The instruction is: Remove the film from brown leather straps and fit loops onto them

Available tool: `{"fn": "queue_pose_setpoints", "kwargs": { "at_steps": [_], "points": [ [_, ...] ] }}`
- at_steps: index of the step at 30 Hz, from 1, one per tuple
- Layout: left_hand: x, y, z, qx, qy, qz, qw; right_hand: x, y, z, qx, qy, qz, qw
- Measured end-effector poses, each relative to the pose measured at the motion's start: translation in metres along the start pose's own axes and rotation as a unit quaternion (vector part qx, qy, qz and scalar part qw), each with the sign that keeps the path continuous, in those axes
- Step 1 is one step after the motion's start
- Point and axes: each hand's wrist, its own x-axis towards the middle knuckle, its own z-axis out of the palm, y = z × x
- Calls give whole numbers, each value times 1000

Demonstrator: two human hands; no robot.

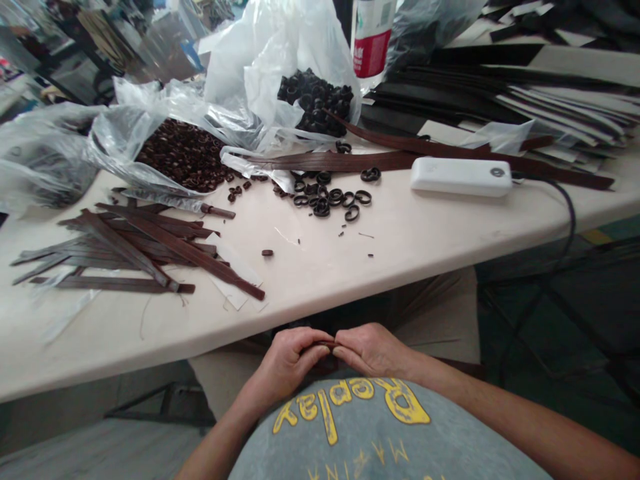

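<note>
My left hand (293,360) and my right hand (367,350) meet in front of my shirt, just below the table's front edge. Their fingers are closed in a pinch on a small dark brown strip (327,344), mostly hidden by the fingertips. Beyond them on the white table (320,280) lie a small brown loop (267,253) and a cluster of black loops (323,200). A pile of brown strips (135,247) spreads over the table's left part.
An open plastic bag of small brown loops (183,157) sits at the back left, beside a bag of black loops (317,100). A white device (460,177) with a cable rests at the right, before stacked black strips (440,93). A bottle (373,40) stands behind.
</note>
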Motion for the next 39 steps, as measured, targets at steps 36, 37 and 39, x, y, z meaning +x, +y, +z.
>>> {"fn": "queue_pose_setpoints", "kwargs": {
  "at_steps": [36, 37, 39],
  "points": [
    [11, 7, -19, 111, 196, 152, 962, -3, 5, 6, 16, 73, -27, 997],
    [10, 7, -19, 112, 198, 153, 962, -3, 5, 5, 17, 73, -28, 997],
    [10, 8, -19, 113, 202, 155, 960, -3, 4, 5, 20, 74, -28, 997]
  ]
}}
